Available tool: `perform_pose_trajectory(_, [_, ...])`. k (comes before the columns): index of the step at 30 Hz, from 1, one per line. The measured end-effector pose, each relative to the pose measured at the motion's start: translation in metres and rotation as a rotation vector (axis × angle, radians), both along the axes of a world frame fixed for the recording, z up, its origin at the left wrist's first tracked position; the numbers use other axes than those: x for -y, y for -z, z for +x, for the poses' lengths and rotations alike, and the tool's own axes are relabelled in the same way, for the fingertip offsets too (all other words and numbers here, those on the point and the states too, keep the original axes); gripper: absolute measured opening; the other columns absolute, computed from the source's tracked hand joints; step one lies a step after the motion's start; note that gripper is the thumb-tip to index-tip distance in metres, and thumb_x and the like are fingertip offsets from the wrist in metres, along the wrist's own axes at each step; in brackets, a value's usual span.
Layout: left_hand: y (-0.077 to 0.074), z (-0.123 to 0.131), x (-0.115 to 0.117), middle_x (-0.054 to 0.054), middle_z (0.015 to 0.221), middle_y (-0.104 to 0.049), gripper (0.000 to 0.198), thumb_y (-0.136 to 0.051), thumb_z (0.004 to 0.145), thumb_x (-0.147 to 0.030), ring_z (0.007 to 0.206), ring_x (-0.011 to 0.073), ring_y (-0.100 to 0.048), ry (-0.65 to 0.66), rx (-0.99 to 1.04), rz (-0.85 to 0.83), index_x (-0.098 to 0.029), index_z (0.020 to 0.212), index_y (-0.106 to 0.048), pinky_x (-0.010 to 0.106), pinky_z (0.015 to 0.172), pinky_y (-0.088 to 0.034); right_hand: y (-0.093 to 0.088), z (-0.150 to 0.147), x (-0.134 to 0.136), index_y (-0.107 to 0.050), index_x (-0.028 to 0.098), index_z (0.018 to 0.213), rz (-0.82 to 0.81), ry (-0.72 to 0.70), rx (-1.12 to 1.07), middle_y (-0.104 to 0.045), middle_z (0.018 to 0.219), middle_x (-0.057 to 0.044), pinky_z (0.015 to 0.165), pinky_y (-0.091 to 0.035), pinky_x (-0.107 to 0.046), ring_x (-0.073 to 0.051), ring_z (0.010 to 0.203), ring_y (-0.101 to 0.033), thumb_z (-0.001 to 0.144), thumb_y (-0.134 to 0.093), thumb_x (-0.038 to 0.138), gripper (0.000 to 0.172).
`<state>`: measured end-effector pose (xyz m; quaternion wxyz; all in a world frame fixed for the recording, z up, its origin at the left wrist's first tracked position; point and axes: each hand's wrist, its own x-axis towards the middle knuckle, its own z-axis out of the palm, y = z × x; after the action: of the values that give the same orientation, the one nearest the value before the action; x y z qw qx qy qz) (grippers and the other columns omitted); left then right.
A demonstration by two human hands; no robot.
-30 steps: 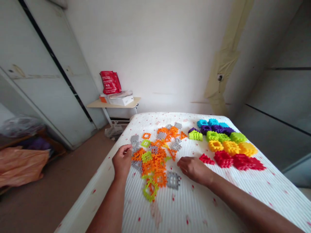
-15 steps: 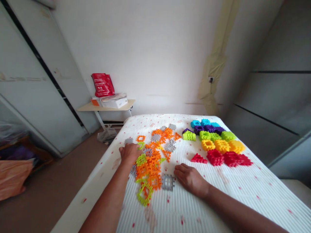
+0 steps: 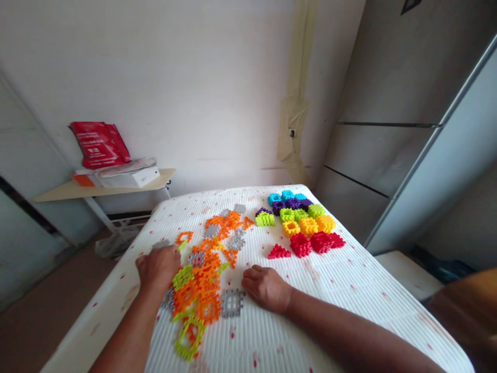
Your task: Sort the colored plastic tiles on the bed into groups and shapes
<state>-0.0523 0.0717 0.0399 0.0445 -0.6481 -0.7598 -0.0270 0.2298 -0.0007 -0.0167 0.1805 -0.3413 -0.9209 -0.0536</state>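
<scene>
My left hand (image 3: pixel 159 267) is at the left edge of a loose pile of flat interlocking plastic pieces. Its fingers are curled down, and what they hold, if anything, is hidden. A grey piece (image 3: pixel 162 243) shows just beyond its knuckles, and a lime piece (image 3: pixel 183 244) lies beside it. Orange pieces (image 3: pixel 207 282) make up most of the pile, with lime and grey ones among them. My right hand (image 3: pixel 267 287) rests closed on the mattress, with nothing seen in it. Close to its left lies a grey window-like square (image 3: pixel 232 303).
At the right stand sorted block rows: red (image 3: pixel 301 245), yellow (image 3: pixel 309 226), lime (image 3: pixel 300 215), purple (image 3: pixel 293 203) and blue (image 3: pixel 288 195). A red triangle (image 3: pixel 279 252) lies apart. Beyond the ribbed white mattress (image 3: pixel 310 316), a side table (image 3: pixel 62 192) holds a red bag (image 3: pixel 99 145) and boxes.
The view has turned to the right, so everything appears shifted left. Both hands stay at about the same places by the pieces.
</scene>
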Motion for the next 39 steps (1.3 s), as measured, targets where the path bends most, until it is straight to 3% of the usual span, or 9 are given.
perform_pose_trajectory(3, [-0.005,0.003,0.010,0.010,0.086,-0.070,0.033,-0.037,0.081,-0.030,0.085,0.0263,-0.062,0.010,0.222,0.153,-0.020,0.081,-0.068,0.035,0.071,-0.041,0.001,0.001,-0.002,-0.052,0.019,0.071,-0.016,-0.010,-0.036,-0.059,0.078,-0.002,0.060,-0.039,-0.024,-0.014,0.070,-0.049,0.088,-0.044,0.019,0.019])
perform_pose_trajectory(7, [0.002,0.029,0.035,0.006,0.083,-0.071,0.035,-0.052,0.072,-0.039,0.078,0.0224,-0.064,-0.028,0.922,0.343,-0.017,0.094,-0.068,0.031,0.071,-0.048,0.002,0.005,-0.006,-0.055,0.018,0.075,-0.084,-0.047,-0.168,-0.062,0.082,-0.004,0.064,-0.044,-0.023,-0.014,0.075,-0.055,0.084,-0.045,0.013,0.015])
perform_pose_trajectory(9, [0.009,0.050,0.051,0.006,0.086,-0.072,0.042,-0.058,0.068,-0.040,0.080,0.0219,-0.065,-0.013,1.223,0.333,-0.014,0.101,-0.067,0.031,0.074,-0.049,-0.001,0.008,-0.007,-0.058,0.017,0.084,-0.106,-0.060,-0.304,-0.064,0.085,-0.006,0.069,-0.047,-0.024,-0.015,0.079,-0.059,0.083,-0.044,0.012,0.015])
perform_pose_trajectory(12, [0.018,0.080,0.071,0.008,0.096,-0.071,0.040,-0.061,0.067,-0.037,0.088,0.0206,-0.064,0.035,1.448,0.297,-0.014,0.100,-0.067,0.030,0.079,-0.049,-0.011,0.012,-0.008,-0.059,0.018,0.093,-0.133,-0.029,-0.541,-0.065,0.089,-0.007,0.073,-0.049,-0.028,-0.016,0.083,-0.061,0.084,-0.045,0.015,0.016])
perform_pose_trajectory(16, [0.022,0.102,0.084,0.006,0.087,-0.069,0.045,-0.063,0.068,-0.035,0.078,0.0170,-0.064,0.102,1.544,0.231,-0.014,0.107,-0.063,0.026,0.071,-0.049,-0.028,0.017,-0.005,-0.059,0.020,0.099,-0.183,-0.024,-0.687,-0.066,0.096,-0.009,0.069,-0.051,-0.029,-0.017,0.086,-0.062,0.084,-0.053,0.026,0.017])
perform_pose_trajectory(20, [0.020,0.113,0.090,-0.001,0.069,-0.062,0.062,-0.064,0.066,-0.036,0.058,0.0122,-0.057,0.103,1.575,0.186,-0.014,0.122,-0.051,0.023,0.057,-0.045,-0.038,0.021,-0.001,-0.057,0.020,0.111,-0.168,-0.106,-0.616,-0.061,0.114,-0.012,0.087,-0.046,-0.039,-0.023,0.108,-0.054,0.080,-0.062,0.034,0.035])
perform_pose_trajectory(32, [0.018,0.126,0.101,-0.001,0.071,-0.062,0.075,-0.066,0.066,-0.043,0.067,0.0139,-0.060,0.173,1.580,0.082,-0.018,0.132,-0.040,0.024,0.066,-0.046,-0.059,0.034,0.009,-0.058,0.017,0.113,-0.206,-0.143,-0.315,-0.061,0.113,-0.010,0.087,-0.045,-0.033,-0.021,0.102,-0.055,0.072,-0.068,0.020,0.042])
perform_pose_trajectory(35, [0.014,0.124,0.100,0.001,0.077,-0.065,0.082,-0.069,0.063,-0.045,0.080,0.0179,-0.064,0.117,1.600,0.116,-0.019,0.134,-0.038,0.028,0.076,-0.049,-0.074,0.061,-0.005,-0.057,0.019,0.115,-0.149,-0.071,-0.323,-0.061,0.112,-0.009,0.088,-0.045,-0.033,-0.020,0.103,-0.054,0.075,-0.067,0.026,0.041])
perform_pose_trajectory(39, [0.013,0.117,0.096,0.003,0.081,-0.067,0.083,-0.071,0.059,-0.047,0.083,0.0191,-0.064,0.061,1.594,0.154,-0.019,0.132,-0.042,0.029,0.077,-0.050,-0.097,0.130,-0.050,-0.060,0.019,0.111,-0.032,0.225,-0.300,-0.063,0.109,-0.008,0.086,-0.045,-0.033,-0.020,0.101,-0.056,0.076,-0.067,0.030,0.037])
